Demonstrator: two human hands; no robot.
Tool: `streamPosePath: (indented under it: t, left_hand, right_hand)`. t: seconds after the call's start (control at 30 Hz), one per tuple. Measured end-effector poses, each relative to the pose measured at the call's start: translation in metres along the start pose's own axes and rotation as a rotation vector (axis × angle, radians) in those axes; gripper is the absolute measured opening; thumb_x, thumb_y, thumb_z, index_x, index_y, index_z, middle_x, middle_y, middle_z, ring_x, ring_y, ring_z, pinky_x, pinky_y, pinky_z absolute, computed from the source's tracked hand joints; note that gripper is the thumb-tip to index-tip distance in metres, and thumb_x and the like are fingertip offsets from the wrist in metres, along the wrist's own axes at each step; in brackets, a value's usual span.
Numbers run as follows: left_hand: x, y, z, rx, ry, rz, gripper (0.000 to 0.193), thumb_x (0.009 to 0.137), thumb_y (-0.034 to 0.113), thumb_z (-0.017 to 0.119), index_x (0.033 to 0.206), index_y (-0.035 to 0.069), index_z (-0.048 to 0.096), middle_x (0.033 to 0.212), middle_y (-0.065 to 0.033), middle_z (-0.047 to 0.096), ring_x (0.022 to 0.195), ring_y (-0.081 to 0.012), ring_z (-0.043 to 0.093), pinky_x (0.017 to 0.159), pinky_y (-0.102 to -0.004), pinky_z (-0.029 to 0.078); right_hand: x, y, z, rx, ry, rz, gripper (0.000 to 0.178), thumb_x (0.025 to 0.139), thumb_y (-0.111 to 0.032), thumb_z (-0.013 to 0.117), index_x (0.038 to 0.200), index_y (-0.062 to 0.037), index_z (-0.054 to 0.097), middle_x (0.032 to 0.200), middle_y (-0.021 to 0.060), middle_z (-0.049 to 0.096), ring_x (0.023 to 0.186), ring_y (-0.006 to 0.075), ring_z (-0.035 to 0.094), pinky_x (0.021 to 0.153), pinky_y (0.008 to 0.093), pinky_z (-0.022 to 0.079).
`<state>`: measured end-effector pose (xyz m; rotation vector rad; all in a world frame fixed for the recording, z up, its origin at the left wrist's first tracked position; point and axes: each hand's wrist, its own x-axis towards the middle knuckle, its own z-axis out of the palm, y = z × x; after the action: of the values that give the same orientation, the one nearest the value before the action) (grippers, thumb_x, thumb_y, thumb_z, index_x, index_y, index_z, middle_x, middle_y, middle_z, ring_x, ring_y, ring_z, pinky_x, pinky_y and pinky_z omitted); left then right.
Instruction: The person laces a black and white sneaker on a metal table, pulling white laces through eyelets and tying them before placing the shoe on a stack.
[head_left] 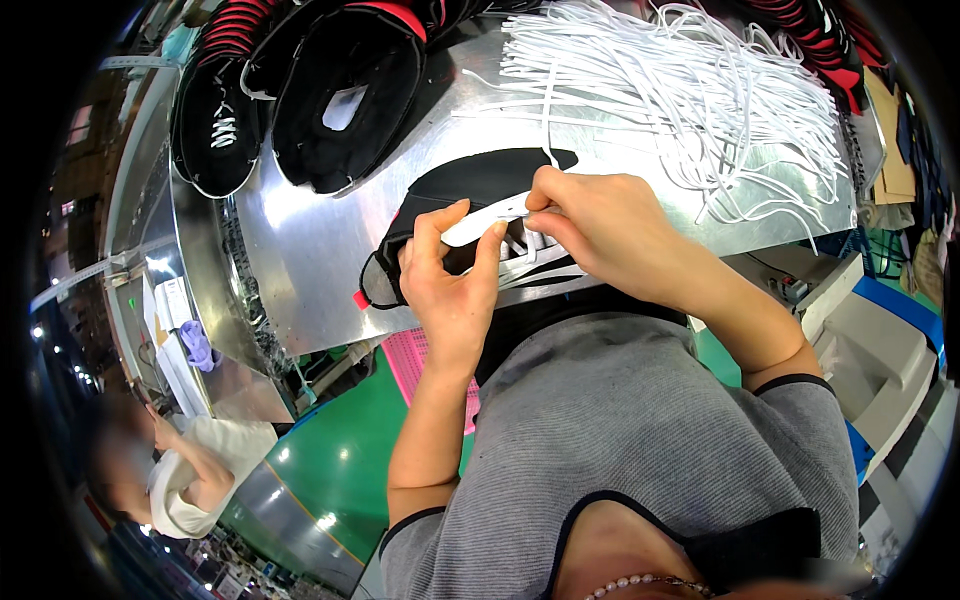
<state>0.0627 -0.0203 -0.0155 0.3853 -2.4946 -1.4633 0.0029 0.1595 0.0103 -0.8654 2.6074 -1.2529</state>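
A black shoe upper (455,182) lies on its side on the metal table in front of me. My left hand (447,285) grips a white strip, apparently the shoe tongue (468,229), between thumb and fingers. At the strip's other end my right hand (610,225) is closed in a pinch; its fingertips hide what exactly they hold. White shoelace (531,243) runs across the upper's opening beneath my hands. One lace strand (548,115) stretches from beside my right fingers toward the far side of the table.
A large heap of white shoelaces (670,90) covers the far right of the metal table (300,270). Black shoe uppers (345,110) stand at the far left, with red-and-black stacks behind. A pink basket (405,365) is below the near edge. Another person (205,470) is at lower left.
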Motion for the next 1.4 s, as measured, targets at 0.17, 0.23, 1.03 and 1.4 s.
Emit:
streamPosePath:
  t: [0.17, 0.23, 1.03, 1.4]
  left_hand:
    - [0.0, -0.002, -0.001, -0.01, -0.009, 0.011, 0.031, 0.078, 0.015, 0.081, 0.104, 0.004, 0.067, 0.091, -0.0063, 0.069, 0.081, -0.0206, 0.057, 0.076, -0.0332, 0.046]
    - [-0.001, -0.004, -0.001, 0.0, -0.008, 0.029, 0.031, 0.079, 0.014, 0.079, 0.105, 0.004, 0.066, 0.092, -0.0061, 0.069, 0.082, -0.0207, 0.057, 0.076, -0.0334, 0.046]
    - [0.016, 0.022, -0.025, -0.408, -0.173, -0.238, 0.041, 0.093, 0.01, 0.059, 0.129, 0.002, 0.042, 0.1, -0.0106, 0.064, 0.089, -0.013, 0.059, 0.08, -0.0276, 0.047]
    - [0.022, 0.019, 0.0, 0.361, -0.086, 0.472, 0.012, 0.079, 0.003, 0.074, 0.087, 0.002, 0.065, 0.083, -0.0112, 0.066, 0.073, -0.0303, 0.063, 0.066, -0.0361, 0.047]
  right_hand:
    - [0.004, -0.001, -0.002, -0.006, -0.043, -0.022, 0.014, 0.093, -0.02, 0.062, 0.092, -0.0073, 0.056, 0.073, 0.0072, 0.067, 0.069, 0.0297, 0.065, 0.058, 0.0417, 0.046]
    - [0.007, -0.002, -0.001, -0.061, -0.102, 0.005, 0.014, 0.09, -0.018, 0.063, 0.092, -0.0062, 0.055, 0.074, 0.0076, 0.067, 0.069, 0.0296, 0.066, 0.057, 0.0412, 0.048]
    - [0.008, 0.054, 0.012, -0.084, 0.159, -0.131, 0.023, 0.082, -0.013, 0.073, 0.101, -0.0083, 0.061, 0.105, 0.0044, 0.061, 0.075, 0.0261, 0.065, 0.063, 0.037, 0.052]
    - [-0.087, 0.0, 0.004, 0.363, -0.357, -0.106, 0.015, 0.086, -0.015, 0.07, 0.098, -0.0082, 0.064, 0.08, 0.0077, 0.067, 0.065, 0.0238, 0.065, 0.058, 0.0341, 0.051]
